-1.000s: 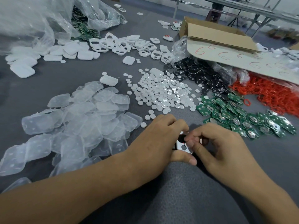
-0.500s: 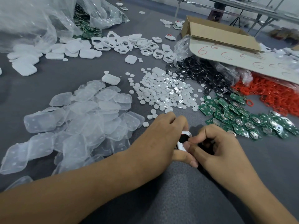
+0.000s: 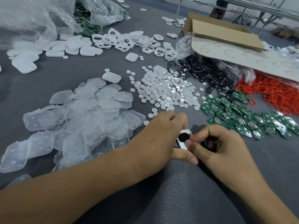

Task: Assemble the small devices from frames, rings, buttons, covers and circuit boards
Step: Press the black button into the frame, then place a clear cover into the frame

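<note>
My left hand [image 3: 157, 136] grips a small white frame [image 3: 183, 140] near the table's front middle, fingers curled over it and thumb under it. A black round button [image 3: 183, 137] sits in the frame, with a bit of red ring at its edge. My right hand [image 3: 218, 147] pinches the frame's right side with thumb and forefinger; its other fingers are curled. Loose parts lie around: translucent covers [image 3: 80, 113], white round buttons [image 3: 166, 92], green circuit boards [image 3: 239, 113], red rings [image 3: 278, 94], black buttons [image 3: 202, 71], white frames [image 3: 129, 41].
A cardboard box [image 3: 226, 34] with red sixes on its flap stands at the back right. Clear plastic bags [image 3: 40, 18] lie at the back left beside solid white covers [image 3: 29, 57]. Bare grey table cloth [image 3: 178, 191] stretches below my hands.
The frame has turned in my hands, so the black button now faces up. My right thumb and forefinger shifted onto its right side. The view tilted slightly.
</note>
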`<action>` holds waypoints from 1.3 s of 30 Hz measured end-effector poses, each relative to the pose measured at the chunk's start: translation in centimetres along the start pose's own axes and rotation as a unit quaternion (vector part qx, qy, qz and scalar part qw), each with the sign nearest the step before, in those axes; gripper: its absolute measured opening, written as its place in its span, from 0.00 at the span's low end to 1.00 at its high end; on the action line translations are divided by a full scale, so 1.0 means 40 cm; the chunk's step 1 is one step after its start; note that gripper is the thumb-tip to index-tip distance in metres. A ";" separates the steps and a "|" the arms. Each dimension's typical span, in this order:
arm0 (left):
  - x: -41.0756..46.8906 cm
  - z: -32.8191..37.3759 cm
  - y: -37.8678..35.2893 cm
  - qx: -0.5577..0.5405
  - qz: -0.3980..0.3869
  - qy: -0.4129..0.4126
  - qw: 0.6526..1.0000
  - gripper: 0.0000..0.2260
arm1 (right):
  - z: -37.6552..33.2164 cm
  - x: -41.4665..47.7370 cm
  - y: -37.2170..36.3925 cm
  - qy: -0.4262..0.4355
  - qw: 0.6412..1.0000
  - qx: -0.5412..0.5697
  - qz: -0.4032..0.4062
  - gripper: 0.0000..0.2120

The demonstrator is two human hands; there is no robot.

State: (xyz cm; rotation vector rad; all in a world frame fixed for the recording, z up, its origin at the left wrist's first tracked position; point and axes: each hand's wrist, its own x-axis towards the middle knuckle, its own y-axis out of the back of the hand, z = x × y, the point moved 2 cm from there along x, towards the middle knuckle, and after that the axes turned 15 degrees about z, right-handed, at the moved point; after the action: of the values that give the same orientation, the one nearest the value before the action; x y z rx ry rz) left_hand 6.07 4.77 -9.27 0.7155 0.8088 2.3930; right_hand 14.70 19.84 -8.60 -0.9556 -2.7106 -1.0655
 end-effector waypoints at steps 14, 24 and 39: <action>-0.002 -0.006 0.000 0.002 0.000 -0.001 1.000 0.27 | -0.005 0.005 0.004 0.062 0.998 0.014 0.002 0.11; -0.004 -0.011 -0.004 0.002 0.008 -0.001 1.000 0.27 | 0.011 0.014 0.000 0.087 0.992 0.059 0.064 0.09; 0.035 -0.023 0.061 0.002 0.111 0.027 0.994 0.30 | 0.058 0.078 0.063 0.065 0.972 -0.186 0.128 0.13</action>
State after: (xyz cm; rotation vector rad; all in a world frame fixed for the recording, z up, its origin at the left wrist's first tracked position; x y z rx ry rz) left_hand 3.78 3.55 -7.85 0.7812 0.7919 2.6186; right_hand 13.99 24.40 -7.97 -1.1976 -2.2485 -1.5464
